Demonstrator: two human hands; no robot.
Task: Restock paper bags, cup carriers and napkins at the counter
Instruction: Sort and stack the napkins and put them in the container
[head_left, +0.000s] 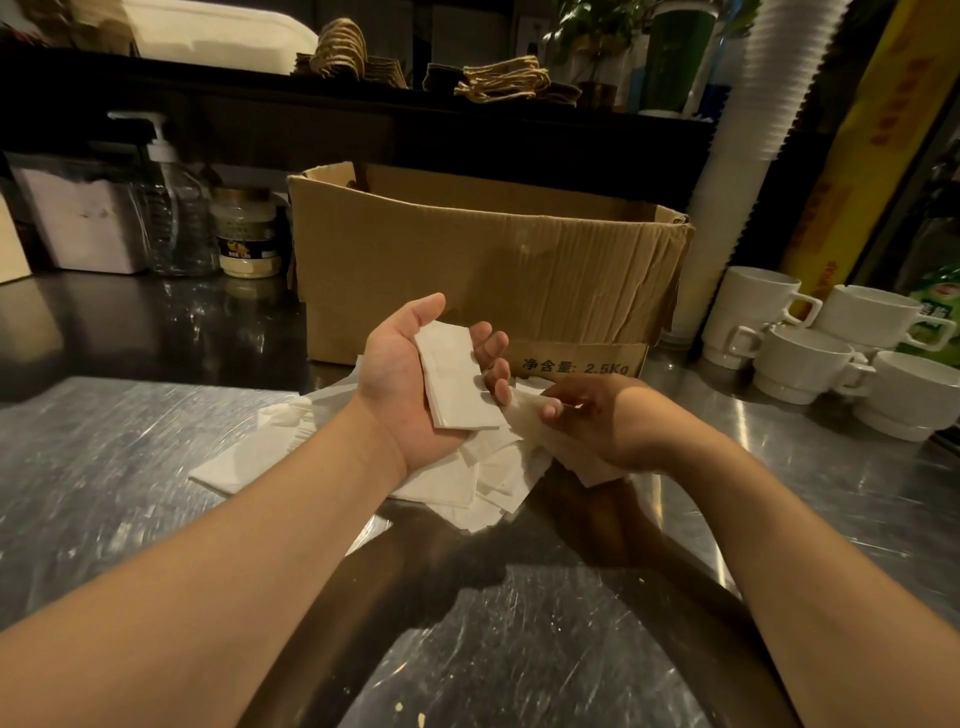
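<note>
My left hand (410, 379) is palm up above the steel counter, its fingers curled round a small stack of folded white napkins (454, 382). Just to its right, my right hand (597, 421) grips another crumpled white napkin (530, 415) between thumb and fingers. Beneath both hands lies a loose pile of white napkins (291, 457) spread on the counter (130, 467). Behind the hands stands an open brown cardboard box (467, 260); its inside is hidden.
White ceramic cups (810, 358) are stacked at the right, beside a tall column of white paper cups (737, 156). A pump bottle (171, 208), a jar (247, 234) and a napkin holder (83, 218) stand at the left. Paper bags with twine handles (498, 80) lie on the back shelf.
</note>
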